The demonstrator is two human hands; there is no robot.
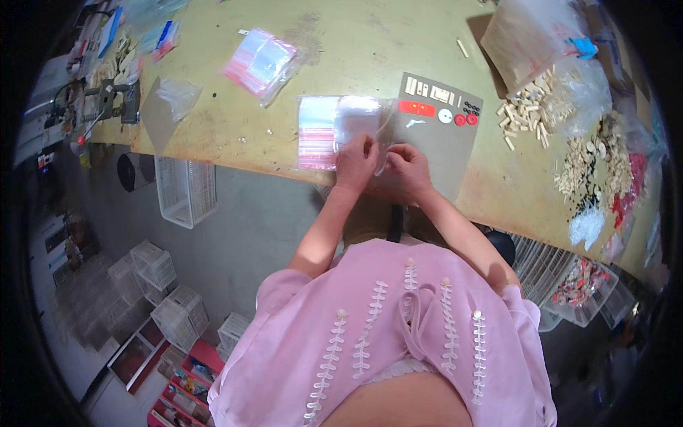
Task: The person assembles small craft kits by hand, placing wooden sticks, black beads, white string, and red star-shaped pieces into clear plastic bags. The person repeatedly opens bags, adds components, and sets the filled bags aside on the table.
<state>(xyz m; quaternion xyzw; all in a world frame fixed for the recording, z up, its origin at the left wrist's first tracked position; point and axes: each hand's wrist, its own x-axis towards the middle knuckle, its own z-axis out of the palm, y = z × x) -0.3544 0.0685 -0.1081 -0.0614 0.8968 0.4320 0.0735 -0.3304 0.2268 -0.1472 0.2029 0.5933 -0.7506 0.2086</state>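
pink top [370, 285] with white leaf-pattern trim lies nearest the camera, below the grip. two bare forearms extend from it to the worktable [341, 53].

grip state: left hand [358, 162] has its fingers curled, thumb and forefinger pinching the clear plastic bag [385, 134]. right hand [410, 171] has thumb and forefinger drawn together at the same bag, on its right side; whether film is caught between these two fingertips cannot be told.

bag position: between the hands, upper part extending beyond the fingertips, over the left margin of the grey board [449, 151].

left of the grip, just beside the left hand: stack of clear bags with red stripes [316, 132]. farther beyond, up and to the left: second bag stack [261, 64].

right of and beyond the grip, on the board: pale wooden pieces [440, 93], red strip [417, 109], white disc [445, 116], two red discs [466, 119] and black rings [471, 107].

well to the right of the grip: heap of wooden blocks [525, 117], with a large clear bag [530, 35] beyond it.
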